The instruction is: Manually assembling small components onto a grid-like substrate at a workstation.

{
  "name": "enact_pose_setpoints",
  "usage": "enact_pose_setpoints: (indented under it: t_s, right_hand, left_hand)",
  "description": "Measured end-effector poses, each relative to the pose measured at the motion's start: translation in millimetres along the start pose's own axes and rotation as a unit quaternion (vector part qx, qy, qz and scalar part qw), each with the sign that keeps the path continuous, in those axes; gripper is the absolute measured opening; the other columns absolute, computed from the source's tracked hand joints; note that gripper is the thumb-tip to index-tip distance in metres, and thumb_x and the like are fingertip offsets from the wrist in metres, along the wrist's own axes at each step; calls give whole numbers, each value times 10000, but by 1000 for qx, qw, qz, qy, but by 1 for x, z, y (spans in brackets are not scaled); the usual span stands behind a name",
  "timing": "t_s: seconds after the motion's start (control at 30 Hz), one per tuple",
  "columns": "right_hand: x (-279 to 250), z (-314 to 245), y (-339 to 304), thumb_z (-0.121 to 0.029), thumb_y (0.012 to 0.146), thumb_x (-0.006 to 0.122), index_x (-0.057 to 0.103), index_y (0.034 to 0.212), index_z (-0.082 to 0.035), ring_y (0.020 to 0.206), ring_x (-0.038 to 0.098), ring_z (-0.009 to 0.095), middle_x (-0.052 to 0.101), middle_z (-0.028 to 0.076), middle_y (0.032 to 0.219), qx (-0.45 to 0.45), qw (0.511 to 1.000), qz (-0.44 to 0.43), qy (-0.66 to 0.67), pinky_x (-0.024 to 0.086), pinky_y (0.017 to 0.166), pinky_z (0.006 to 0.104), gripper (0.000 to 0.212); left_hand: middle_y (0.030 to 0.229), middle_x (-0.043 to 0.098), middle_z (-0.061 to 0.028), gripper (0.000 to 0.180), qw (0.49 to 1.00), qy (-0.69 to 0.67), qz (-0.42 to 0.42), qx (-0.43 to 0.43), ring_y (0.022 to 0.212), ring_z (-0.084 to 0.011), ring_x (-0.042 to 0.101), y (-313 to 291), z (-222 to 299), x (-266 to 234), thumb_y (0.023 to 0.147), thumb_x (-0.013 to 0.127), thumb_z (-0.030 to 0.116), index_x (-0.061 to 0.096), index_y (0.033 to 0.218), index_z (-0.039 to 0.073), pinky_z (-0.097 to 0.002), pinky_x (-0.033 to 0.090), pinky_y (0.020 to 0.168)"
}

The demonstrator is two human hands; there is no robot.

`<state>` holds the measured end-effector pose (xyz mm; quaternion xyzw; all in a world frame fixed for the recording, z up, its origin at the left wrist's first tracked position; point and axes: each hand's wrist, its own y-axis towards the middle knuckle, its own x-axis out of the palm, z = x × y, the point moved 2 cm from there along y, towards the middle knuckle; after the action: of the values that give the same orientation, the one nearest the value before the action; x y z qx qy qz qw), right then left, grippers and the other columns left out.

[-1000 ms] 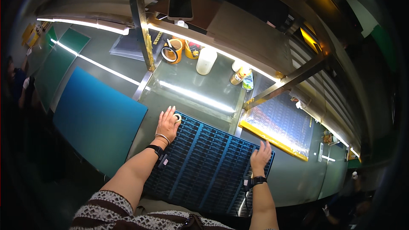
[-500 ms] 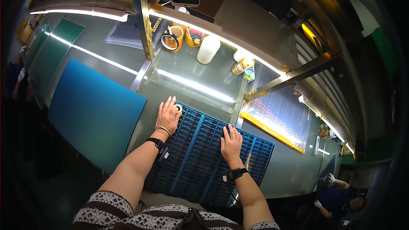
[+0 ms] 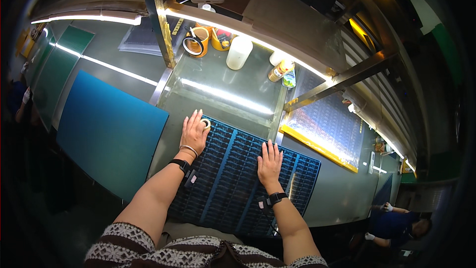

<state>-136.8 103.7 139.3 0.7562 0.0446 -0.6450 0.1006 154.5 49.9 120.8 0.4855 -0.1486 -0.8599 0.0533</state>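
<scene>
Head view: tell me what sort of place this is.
Most likely a factory workshop: bright strip lights run above a worktable, a dark panel with a repeating pattern rests there, and a co-worker in white gloves is at the right.

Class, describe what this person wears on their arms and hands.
The left hand and right hand are gloveless; each arm wears a black band and small dark box with pale label. The left also has a thin bangle. The sleeves show dark brown and white patterns.
</scene>
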Motion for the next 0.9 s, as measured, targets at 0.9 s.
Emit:
enact_pose_setpoints:
  t_s: [0.9]
  right_hand:
    - [-7,1,1,-251,844,604,448,1355,-120,1334,318,343,357,112,1453,16,1000,5,23,260,1070,546,550]
  left_hand:
    - [1430,401,-155,162,1000,19,0,-6,1354,-314,326,-1,0,3,891,561,215,528,982,85,-488,214,1111]
